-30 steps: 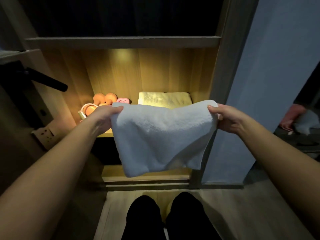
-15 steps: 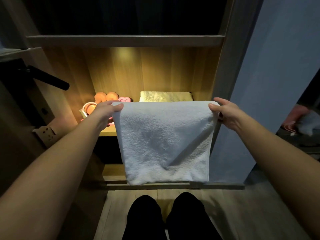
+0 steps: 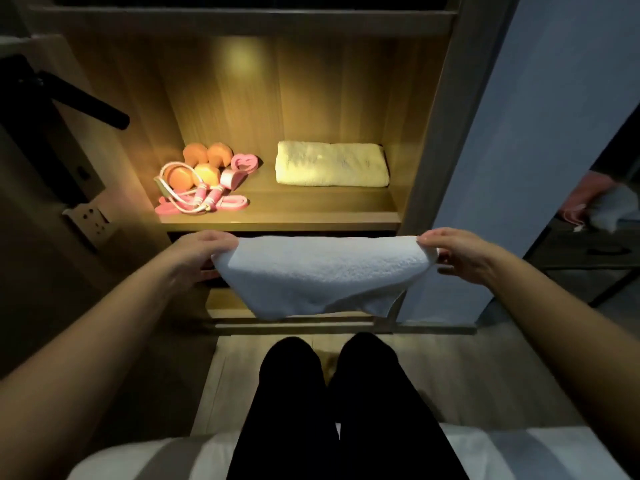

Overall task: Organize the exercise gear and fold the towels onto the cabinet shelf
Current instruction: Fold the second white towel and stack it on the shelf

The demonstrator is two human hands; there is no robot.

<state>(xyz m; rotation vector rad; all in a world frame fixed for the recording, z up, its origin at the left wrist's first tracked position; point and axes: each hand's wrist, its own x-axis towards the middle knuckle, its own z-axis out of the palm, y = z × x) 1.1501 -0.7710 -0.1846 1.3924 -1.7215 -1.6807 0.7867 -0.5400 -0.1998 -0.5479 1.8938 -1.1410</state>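
A white towel [image 3: 322, 275] hangs folded between my two hands, just in front of and below the lit cabinet shelf [image 3: 277, 216]. My left hand [image 3: 199, 256] grips its left end and my right hand [image 3: 457, 256] grips its right end. On the shelf lies a folded yellow towel [image 3: 330, 163] at the right. At the shelf's left sit orange dumbbells [image 3: 201, 164], a pink skipping rope [image 3: 204, 199] and a pink heart-shaped band [image 3: 244, 162].
The cabinet's right wall [image 3: 436, 133] and a pale door panel [image 3: 519, 150] stand to the right. A black handle [image 3: 86, 100] sticks out at the left. My black-trousered legs [image 3: 329, 403] are below. A lower shelf [image 3: 221, 301] lies under the towel.
The towel has come down from in front of the shelf to below its front edge, and it hangs shorter. The view has tilted down, so the shelf's contents show.
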